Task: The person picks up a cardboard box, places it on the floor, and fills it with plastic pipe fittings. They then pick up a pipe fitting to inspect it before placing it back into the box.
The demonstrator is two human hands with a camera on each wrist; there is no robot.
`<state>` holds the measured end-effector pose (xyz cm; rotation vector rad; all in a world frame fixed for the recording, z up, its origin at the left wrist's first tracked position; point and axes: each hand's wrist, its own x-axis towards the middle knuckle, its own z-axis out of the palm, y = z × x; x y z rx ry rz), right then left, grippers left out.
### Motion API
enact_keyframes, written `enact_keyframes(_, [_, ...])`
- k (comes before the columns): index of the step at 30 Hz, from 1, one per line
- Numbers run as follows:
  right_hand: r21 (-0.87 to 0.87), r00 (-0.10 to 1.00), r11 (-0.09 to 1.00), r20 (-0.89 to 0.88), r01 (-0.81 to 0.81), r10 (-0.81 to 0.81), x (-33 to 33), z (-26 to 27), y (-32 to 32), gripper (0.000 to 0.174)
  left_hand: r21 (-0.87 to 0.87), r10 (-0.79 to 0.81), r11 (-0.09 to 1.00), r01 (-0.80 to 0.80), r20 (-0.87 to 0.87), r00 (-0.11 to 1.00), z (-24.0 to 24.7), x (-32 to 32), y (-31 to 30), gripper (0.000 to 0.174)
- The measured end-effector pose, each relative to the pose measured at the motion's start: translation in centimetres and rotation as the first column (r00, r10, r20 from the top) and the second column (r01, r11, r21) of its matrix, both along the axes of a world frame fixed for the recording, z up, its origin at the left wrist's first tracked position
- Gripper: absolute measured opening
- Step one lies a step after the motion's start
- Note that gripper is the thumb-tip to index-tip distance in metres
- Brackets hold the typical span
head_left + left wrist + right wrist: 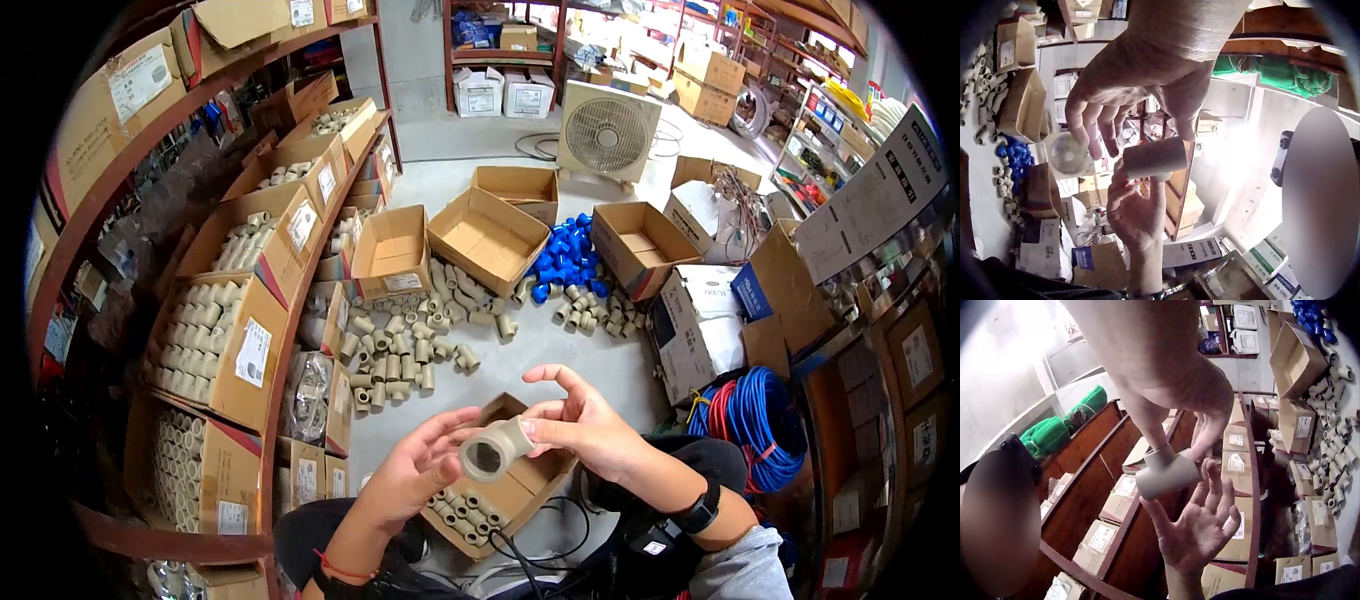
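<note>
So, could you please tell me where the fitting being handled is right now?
In the head view, the fitting is at lower centre, pinched by the right hand, with the left hand beside it and an open box beneath.

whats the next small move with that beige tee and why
Probably lower the beige plastic tee-shaped fitting into the open brown cardboard box below: the right hand pinches it over that box, where beige tubular fittings sit grouped with room beside them.

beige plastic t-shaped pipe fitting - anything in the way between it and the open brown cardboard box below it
Only the left grip, close beside the fitting, might get in the way; nothing else visible stands between it and the box.
</note>
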<state>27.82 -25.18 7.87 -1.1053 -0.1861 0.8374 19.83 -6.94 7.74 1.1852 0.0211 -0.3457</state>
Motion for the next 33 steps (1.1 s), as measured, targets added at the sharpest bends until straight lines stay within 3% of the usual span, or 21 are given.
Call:
enact_keyframes(6, [-0.062,0.998,0.998,-0.062,-0.023,0.02,0.0,-0.3,-0.1,0.049,-0.051,-0.039,0.998,0.034,-0.092,0.995,-0.1,0.0,-0.1,0.067])
enact_keyframes(9, [-0.102,0.998,0.992,-0.023,-0.069,0.067,0.0,-0.3,-0.2,0.04,0.034,-0.026,0.999,0.029,-0.073,0.997,-0.2,0.0,-0.3,0.072])
enact_keyframes(12, [-0.104,0.99,0.984,-0.024,-0.142,0.14,0.6,0.4,-0.6,0.034,-0.2,0.058,0.975,-0.1,-0.204,0.977,-0.7,-0.4,-0.3,0.063])
enact_keyframes(14, [-0.132,0.988,0.98,0.03,-0.148,0.153,1.1,0.4,-0.8,0.049,-0.304,0.087,0.941,-0.148,-0.204,0.975,-1.3,-0.4,-0.2,0.068])
enact_keyframes(17, [0.12,0.991,0.987,-0.06,-0.109,0.117,1.2,0.1,-0.9,0.067,-0.474,0.133,0.857,-0.204,-0.179,0.975,-1.1,-0.2,-0.1,0.075])
enact_keyframes(18, [0.274,0.975,0.95,-0.119,-0.15,0.189,1.3,0.4,-1.0,0.069,-0.526,0.13,0.824,-0.21,-0.184,0.974,-1.3,-0.3,0.1,0.076])
enact_keyframes(20, [0.535,0.929,0.841,-0.262,-0.084,0.26,0.8,1.0,-0.8,0.074,-0.633,0.111,0.746,-0.206,-0.187,0.976,-1.5,-0.2,0.2,0.077])
enact_keyframes(22, [0.633,0.92,0.765,-0.221,-0.117,0.324,0.3,1.4,-0.7,0.076,-0.643,0.146,0.726,-0.245,-0.204,0.968,-1.2,-0.3,0.0,0.08])
enact_keyframes(24, [0.69,0.906,0.716,-0.227,-0.109,0.358,0.0,1.6,-0.6,0.083,-0.669,0.16,0.703,-0.242,-0.182,0.97,-1.4,-0.4,0.1,0.081])
enact_keyframes(26, [0.714,0.892,0.693,-0.245,-0.099,0.38,-0.3,2.0,-0.6,0.083,-0.707,0.154,0.68,-0.196,-0.123,0.98,-1.9,-0.5,0.3,0.07])
enact_keyframes(33, [0.724,0.891,0.681,-0.23,-0.113,0.393,-0.7,2.4,-0.7,0.089,-0.748,0.135,0.644,-0.161,-0.096,0.986,-2.1,-0.5,0.2,0.076])
